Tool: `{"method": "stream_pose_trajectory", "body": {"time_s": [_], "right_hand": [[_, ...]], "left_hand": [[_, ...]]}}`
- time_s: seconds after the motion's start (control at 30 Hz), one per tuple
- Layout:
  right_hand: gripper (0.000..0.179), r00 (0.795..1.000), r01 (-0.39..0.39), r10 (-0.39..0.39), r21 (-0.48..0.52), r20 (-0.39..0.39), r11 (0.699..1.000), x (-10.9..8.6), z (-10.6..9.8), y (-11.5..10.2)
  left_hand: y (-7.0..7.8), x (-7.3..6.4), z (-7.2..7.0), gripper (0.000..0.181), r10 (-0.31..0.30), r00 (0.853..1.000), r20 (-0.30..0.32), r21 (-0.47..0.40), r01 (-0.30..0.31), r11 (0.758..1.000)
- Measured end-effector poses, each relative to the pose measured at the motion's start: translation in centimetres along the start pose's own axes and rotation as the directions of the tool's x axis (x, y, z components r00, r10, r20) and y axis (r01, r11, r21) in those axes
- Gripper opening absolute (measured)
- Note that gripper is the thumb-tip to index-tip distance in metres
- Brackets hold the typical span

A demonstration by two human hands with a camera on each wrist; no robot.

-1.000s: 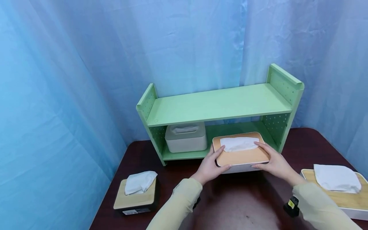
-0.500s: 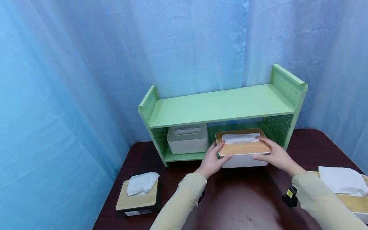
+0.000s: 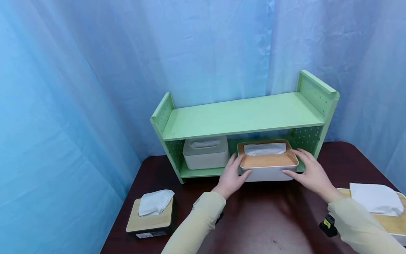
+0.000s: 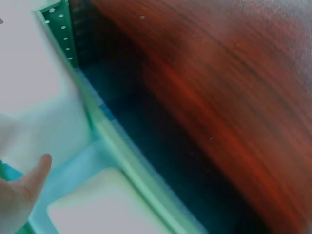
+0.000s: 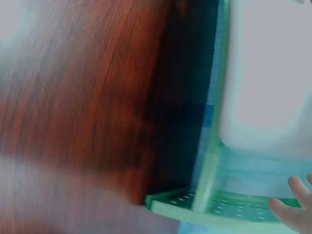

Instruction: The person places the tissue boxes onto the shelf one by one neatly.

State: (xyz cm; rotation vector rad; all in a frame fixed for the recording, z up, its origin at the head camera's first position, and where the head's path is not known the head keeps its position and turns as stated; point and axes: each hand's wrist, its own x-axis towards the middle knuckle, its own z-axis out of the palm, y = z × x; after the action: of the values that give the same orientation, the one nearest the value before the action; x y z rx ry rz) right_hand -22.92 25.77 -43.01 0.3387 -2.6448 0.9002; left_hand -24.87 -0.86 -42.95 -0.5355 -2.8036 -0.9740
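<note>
Hands flank a white tissue box with a wooden lid (image 3: 268,163), which sits on the lower level of the green shelf (image 3: 241,118), at its right half, with its front edge about level with the shelf's front. The left hand (image 3: 232,177) rests against the box's left end, fingers (image 3: 236,161) fairly straight along the side and thumb at the front lower corner. The right hand (image 3: 312,174) lies at the box's right end with fingers spread and relaxed, thumb touching the front right corner; neither hand curls round the box. A white tissue (image 3: 264,149) sticks up from the lid's slot. Just left of this box, on the same lower level, stands a grey tissue box (image 3: 206,153). The shelf stands at the back of the dark red table (image 3: 269,218), before a blue curtain (image 3: 79,88). On the table, well apart to the left, sits a dark box with a wooden lid (image 3: 151,215), and at the right edge a larger wooden-lidded box (image 3: 385,215) lies partly out of view. Both wrist views are blurred, showing only shelf edge, table and fingertips.
</note>
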Motion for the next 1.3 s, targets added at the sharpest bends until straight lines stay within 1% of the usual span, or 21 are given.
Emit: {"method": "stream_pose_trajectory", "body": {"time_s": [0.07, 0.13, 0.17, 0.2, 0.27, 0.33, 0.37, 0.43, 0.53, 0.63, 0.7, 0.8, 0.93, 1.07, 1.3], "right_hand": [[0.071, 0.999, 0.035, -0.036, -0.028, -0.037, 0.999, -0.5, -0.8, -0.6], [0.064, 0.992, 0.097, -0.101, -0.060, -0.075, 0.994, -1.1, -1.3, -1.2], [0.061, 0.986, 0.132, -0.140, -0.085, -0.092, 0.988, -1.4, -1.5, -1.5], [0.058, 0.978, 0.168, -0.179, -0.107, -0.107, 0.980, -1.8, -1.6, -1.8], [0.056, 0.958, 0.236, -0.254, -0.139, -0.131, 0.962, -2.5, -1.6, -2.2], [0.057, 0.943, 0.285, -0.306, -0.156, -0.132, 0.946, -3.2, -1.3, -2.4], [0.058, 0.940, 0.296, -0.317, -0.159, -0.125, 0.942, -3.5, -1.0, -2.4], [0.060, 0.940, 0.306, -0.324, -0.155, -0.108, 0.939, -4.2, -0.5, -2.3], [0.064, 0.946, 0.296, -0.315, -0.190, -0.076, 0.936, -5.0, 0.5, -1.8], [0.069, 0.958, 0.268, -0.286, -0.242, -0.038, 0.932, -5.6, 1.2, -1.4], [0.072, 0.966, 0.246, -0.260, -0.271, -0.015, 0.931, -5.8, 1.4, -1.3], [0.074, 0.975, 0.214, -0.221, -0.286, 0.008, 0.934, -5.7, 1.4, -1.4], [0.072, 0.983, 0.181, -0.182, -0.290, 0.026, 0.940, -5.2, 1.4, -1.3], [0.070, 0.987, 0.160, -0.151, -0.303, 0.052, 0.939, -4.5, 1.4, -1.1], [0.069, 0.989, 0.142, -0.123, -0.320, 0.078, 0.937, -2.8, 1.7, -0.7]], "left_hand": [[0.2, -0.4, -0.6, 0.056, 0.045, 0.999, -0.026, 0.047, -0.044, 0.998], [0.5, -1.1, -1.1, 0.054, 0.107, 0.993, -0.043, 0.104, -0.102, 0.989], [0.6, -1.5, -1.3, 0.053, 0.141, 0.989, -0.045, 0.140, -0.133, 0.981], [0.7, -1.9, -1.4, 0.052, 0.178, 0.983, -0.044, 0.183, -0.167, 0.969], [1.0, -2.7, -1.5, 0.052, 0.241, 0.970, -0.023, 0.273, -0.226, 0.935], [1.2, -3.6, -1.3, 0.053, 0.288, 0.958, 0.006, 0.349, -0.271, 0.897], [1.2, -3.9, -1.1, 0.054, 0.301, 0.953, 0.024, 0.385, -0.287, 0.877], [1.3, -4.7, -0.7, 0.057, 0.304, 0.950, 0.068, 0.441, -0.301, 0.845], [1.4, -5.5, 0.2, 0.059, 0.292, 0.949, 0.121, 0.515, -0.312, 0.799], [1.2, -5.9, 0.8, 0.060, 0.267, 0.951, 0.158, 0.565, -0.309, 0.765], [1.1, -6.0, 1.1, 0.061, 0.252, 0.953, 0.169, 0.585, -0.302, 0.752], [1.0, -5.8, 1.3, 0.061, 0.232, 0.958, 0.171, 0.595, -0.288, 0.750], [1.0, -5.3, 1.4, 0.062, 0.195, 0.967, 0.162, 0.598, -0.254, 0.760], [1.1, -4.4, 1.4, 0.064, 0.150, 0.976, 0.160, 0.604, -0.217, 0.767], [0.8, -2.4, 1.2, 0.066, 0.086, 0.982, 0.165, 0.605, -0.170, 0.778]]}}
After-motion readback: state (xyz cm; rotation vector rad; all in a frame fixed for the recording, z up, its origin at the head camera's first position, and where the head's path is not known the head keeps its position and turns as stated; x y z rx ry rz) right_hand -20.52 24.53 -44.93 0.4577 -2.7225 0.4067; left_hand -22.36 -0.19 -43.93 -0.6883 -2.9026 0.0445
